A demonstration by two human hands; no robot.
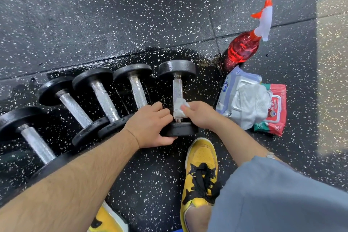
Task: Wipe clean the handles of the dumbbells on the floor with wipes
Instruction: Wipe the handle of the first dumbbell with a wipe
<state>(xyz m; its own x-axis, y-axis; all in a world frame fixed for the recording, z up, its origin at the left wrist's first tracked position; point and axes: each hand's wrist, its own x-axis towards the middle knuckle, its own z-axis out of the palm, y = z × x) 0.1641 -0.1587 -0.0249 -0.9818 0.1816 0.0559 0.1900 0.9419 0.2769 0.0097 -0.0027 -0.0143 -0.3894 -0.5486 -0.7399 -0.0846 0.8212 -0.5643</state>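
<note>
Wiping handle (pixel 177 88), wipe (pixel 179 108) perhaps bunched.

Five dumbbells lie in a row on the floor (pixel 131 15), handles roughly parallel. The rightmost dumbbell (pixel 178 98) lies just apart from the other four dumbbells (pixel 75 107) on its left. The left hand (pixel 150 128) rests on its near head; the right hand (pixel 199 115) presses a wipe (pixel 178 107) against the near end of its handle. Right of it lie two wipe packs (pixel 250 103) (one overlapping the other), with a spray bottle (pixel 244 47) behind them. A shoe (pixel 201 171) stands before the rightmost dumbbell.
</note>
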